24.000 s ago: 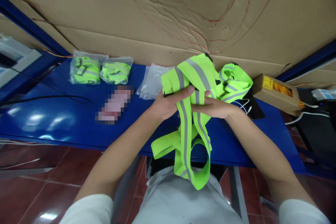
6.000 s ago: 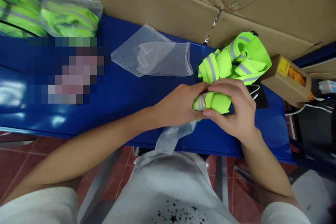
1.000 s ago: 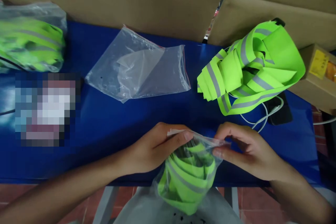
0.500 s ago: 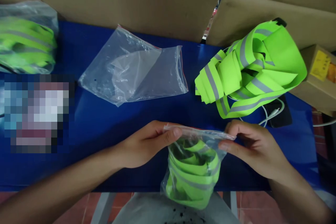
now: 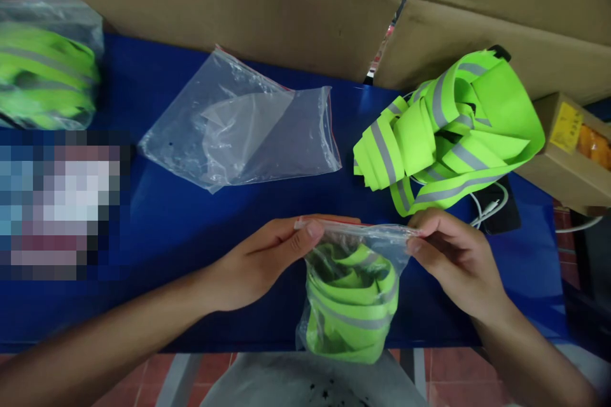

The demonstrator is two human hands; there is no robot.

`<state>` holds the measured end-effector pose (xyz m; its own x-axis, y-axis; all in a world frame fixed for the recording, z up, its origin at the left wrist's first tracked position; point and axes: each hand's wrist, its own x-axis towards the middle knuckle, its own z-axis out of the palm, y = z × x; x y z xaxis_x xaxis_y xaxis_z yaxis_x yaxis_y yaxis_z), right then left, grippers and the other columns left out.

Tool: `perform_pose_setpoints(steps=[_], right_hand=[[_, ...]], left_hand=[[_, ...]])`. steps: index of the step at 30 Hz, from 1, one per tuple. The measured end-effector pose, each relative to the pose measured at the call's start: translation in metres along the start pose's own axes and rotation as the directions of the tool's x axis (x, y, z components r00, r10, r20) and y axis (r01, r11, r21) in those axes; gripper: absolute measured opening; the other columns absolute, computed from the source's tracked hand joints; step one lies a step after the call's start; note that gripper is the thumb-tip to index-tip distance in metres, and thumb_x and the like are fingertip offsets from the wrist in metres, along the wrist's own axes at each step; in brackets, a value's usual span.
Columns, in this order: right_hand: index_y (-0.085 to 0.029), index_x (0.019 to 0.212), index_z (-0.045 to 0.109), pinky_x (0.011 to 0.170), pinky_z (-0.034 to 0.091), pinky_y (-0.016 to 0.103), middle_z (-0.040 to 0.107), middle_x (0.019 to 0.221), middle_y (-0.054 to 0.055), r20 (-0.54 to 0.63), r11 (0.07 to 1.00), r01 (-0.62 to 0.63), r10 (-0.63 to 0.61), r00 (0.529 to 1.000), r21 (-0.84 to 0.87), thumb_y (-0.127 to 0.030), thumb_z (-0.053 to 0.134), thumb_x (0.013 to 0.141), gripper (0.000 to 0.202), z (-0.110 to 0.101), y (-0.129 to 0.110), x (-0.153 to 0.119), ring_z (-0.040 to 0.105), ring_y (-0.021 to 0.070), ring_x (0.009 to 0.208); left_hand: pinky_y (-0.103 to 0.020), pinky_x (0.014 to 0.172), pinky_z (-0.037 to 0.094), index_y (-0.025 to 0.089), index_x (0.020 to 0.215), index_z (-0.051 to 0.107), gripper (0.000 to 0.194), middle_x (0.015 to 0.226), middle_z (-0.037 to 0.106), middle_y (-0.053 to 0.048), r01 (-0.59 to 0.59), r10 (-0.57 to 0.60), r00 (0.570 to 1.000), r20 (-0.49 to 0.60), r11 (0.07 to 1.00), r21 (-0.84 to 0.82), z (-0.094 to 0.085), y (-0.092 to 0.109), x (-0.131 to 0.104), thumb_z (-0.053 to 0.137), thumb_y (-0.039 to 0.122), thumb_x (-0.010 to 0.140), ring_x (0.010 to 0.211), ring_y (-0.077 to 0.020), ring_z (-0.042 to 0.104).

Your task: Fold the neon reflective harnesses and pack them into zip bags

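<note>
Between my hands hangs a clear zip bag (image 5: 352,235) with a red line along its top edge. Folded inside it is a neon green strap (image 5: 353,305) with a grey reflective stripe. My left hand (image 5: 272,257) pinches the upper left of the bag, its thumb in front and fingers behind. At the upper right corner, my right hand (image 5: 456,261) grips the zip edge between thumb and bent forefinger. The bag's mouth is stretched straight between them; whether the zip is sealed I cannot tell.
Clear zip bags (image 5: 248,127) lie flat on the blue table (image 5: 181,216). Loose green reflective straps (image 5: 443,127) are piled right, by a phone (image 5: 501,213) and white cable. A filled bag (image 5: 42,76) sits far left, a carton (image 5: 568,152) far right. Cardboard (image 5: 286,6) lines the back.
My right hand has shifted slightly left and up at the bag's corner, thumb now closer to the zip edge. The bag has risen a little, and the view has shifted slightly.
</note>
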<state>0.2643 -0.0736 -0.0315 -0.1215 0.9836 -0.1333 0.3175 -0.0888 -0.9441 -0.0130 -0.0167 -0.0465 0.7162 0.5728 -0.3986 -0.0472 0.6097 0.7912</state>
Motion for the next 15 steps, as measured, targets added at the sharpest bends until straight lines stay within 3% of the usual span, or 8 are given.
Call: perform_pose_setpoints(steps=[2, 5, 15], right_hand=[[-0.025, 0.093, 0.060, 0.063, 0.047, 0.019, 0.061, 0.085, -0.002, 0.033, 1.000, 0.010, -0.010, 0.999, 0.006, -0.017, 0.064, 0.097, 0.010, 0.0026, 0.0011, 0.0000, 0.056, 0.0088, 0.070], [-0.026, 0.096, 0.060, 0.064, 0.047, 0.019, 0.060, 0.088, -0.002, 0.057, 1.000, 0.016, -0.017, 0.998, 0.005, -0.016, 0.065, 0.096, 0.011, 0.0050, 0.0015, 0.0010, 0.057, 0.0090, 0.073], [-0.025, 0.094, 0.059, 0.061, 0.045, 0.020, 0.059, 0.085, -0.003, 0.114, 1.000, -0.011, 0.014, 0.993, -0.023, -0.017, 0.062, 0.097, 0.009, 0.0094, -0.0031, -0.0022, 0.055, 0.0095, 0.070]], left_hand=[[-0.031, 0.108, 0.051, 0.030, 0.129, 0.073, 0.033, 0.129, 0.076, -0.002, 0.015, -0.015, 1.000, 0.000, 1.000, -0.004, 0.0027, 0.0014, -0.0007, 0.065, 0.042, 0.099, 0.122, -0.0202, 0.070], [-0.029, 0.098, 0.056, 0.030, 0.130, 0.072, 0.039, 0.127, 0.076, -0.001, 0.042, -0.042, 0.999, 0.005, 0.998, -0.047, 0.0066, 0.0010, 0.0001, 0.076, 0.032, 0.091, 0.116, -0.0198, 0.072], [-0.030, 0.098, 0.054, 0.025, 0.132, 0.070, 0.034, 0.127, 0.076, -0.005, 0.066, -0.069, 0.996, 0.059, 0.997, 0.046, 0.0105, -0.0009, -0.0001, 0.064, 0.032, 0.099, 0.117, -0.0215, 0.071]])
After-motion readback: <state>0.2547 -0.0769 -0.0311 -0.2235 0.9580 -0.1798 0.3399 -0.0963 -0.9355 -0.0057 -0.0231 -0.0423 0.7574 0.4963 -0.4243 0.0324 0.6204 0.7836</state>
